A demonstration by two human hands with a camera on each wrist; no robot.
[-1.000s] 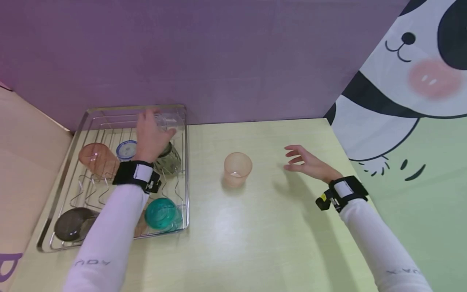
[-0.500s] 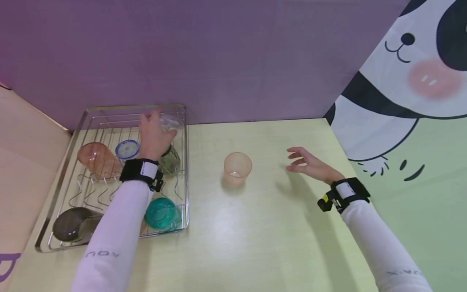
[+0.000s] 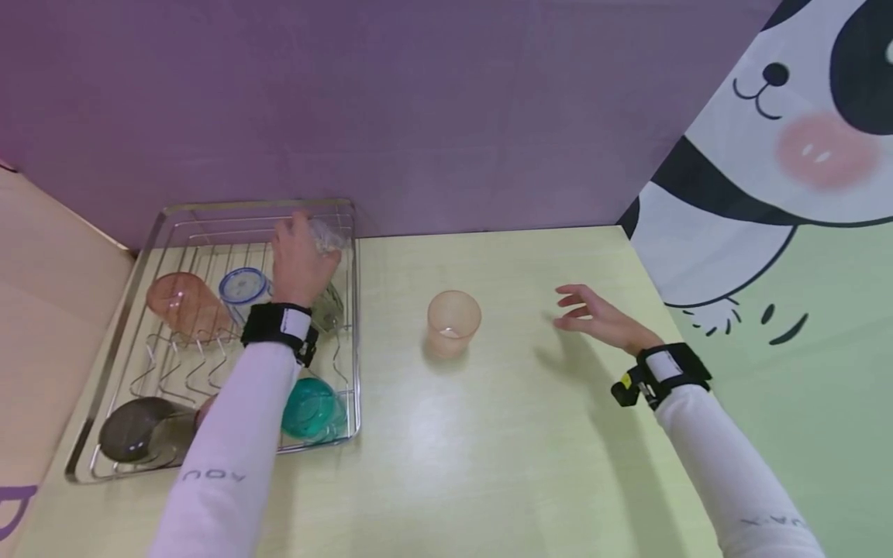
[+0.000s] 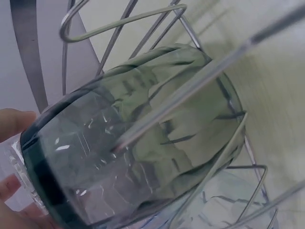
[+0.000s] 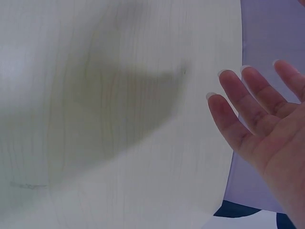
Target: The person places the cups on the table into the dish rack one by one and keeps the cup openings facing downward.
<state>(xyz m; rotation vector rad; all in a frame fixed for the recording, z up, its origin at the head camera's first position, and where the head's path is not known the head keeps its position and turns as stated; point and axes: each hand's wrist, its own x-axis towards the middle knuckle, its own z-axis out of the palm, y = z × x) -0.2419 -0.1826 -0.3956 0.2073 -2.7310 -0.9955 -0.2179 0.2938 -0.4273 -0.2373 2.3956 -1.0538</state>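
Note:
At the rack's back right corner my left hand [image 3: 301,260] grips a clear glass [image 3: 326,234], its fingers on the left and the thumb at the front. In the left wrist view a sliver of that clear glass [image 4: 21,174] shows between the fingers, behind a green-grey ribbed glass [image 4: 138,133]. The green-grey glass leans on the wires of the metal dish rack [image 3: 358,333], partly covered by my wrist in the head view. My right hand [image 3: 593,316] hovers over the right of the table, fingers loosely bent, holding nothing. A peach cup [image 3: 453,324] stands upright between the hands.
Also in the rack are a pink-orange glass [image 3: 187,304], a blue-rimmed clear glass [image 3: 244,287], a dark grey glass [image 3: 143,430] and a teal glass [image 3: 312,409]. A purple wall [image 3: 488,116] rises behind the table.
My left hand has shifted slightly right at the clear glass, uncovering more of the blue-rimmed glass. The right hand has drifted a little right and toward me.

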